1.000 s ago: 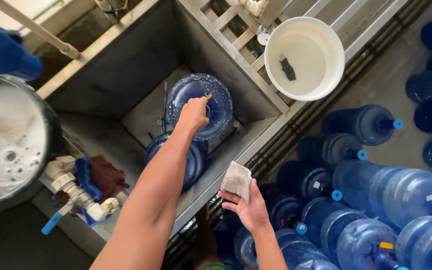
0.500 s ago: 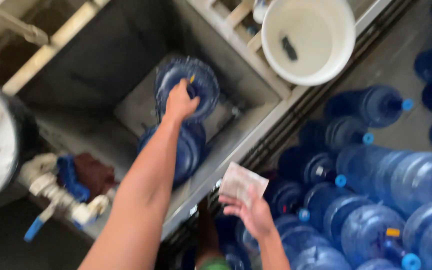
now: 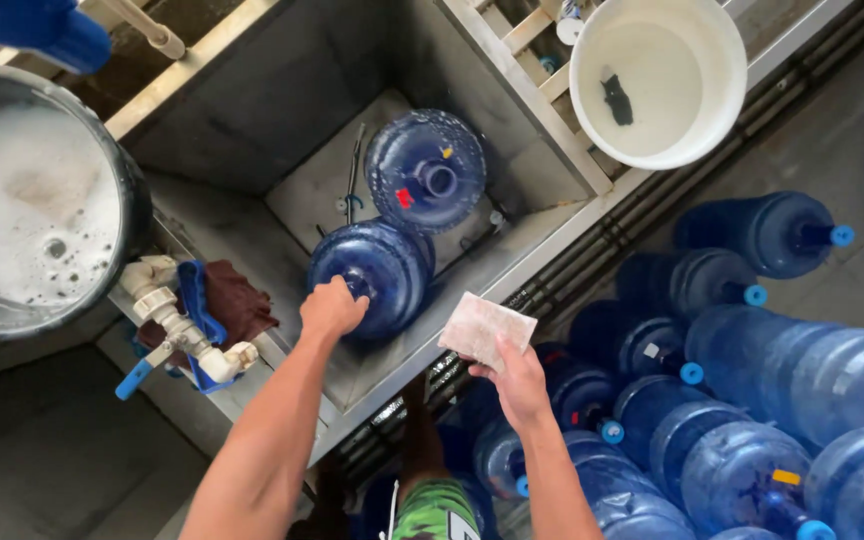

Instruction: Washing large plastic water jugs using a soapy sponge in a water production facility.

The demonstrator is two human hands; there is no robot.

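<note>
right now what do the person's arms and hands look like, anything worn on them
Both arms are bare from the bottom edge of the picture to the fingertips: no sleeves, no gloves. The left hand and the right hand show no watch, ring or band that can be made out. Below them, a patch of green patterned clothing shows.

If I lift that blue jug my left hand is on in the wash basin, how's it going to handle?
The near blue jug looks like rigid plastic, so probably stiff, not floppy. It appears wet, standing in the steel basin, so likely slippery under the left hand. Whether it holds water is unclear; empty, it should be light for its bulk, and its round body could roll if laid down.
</note>
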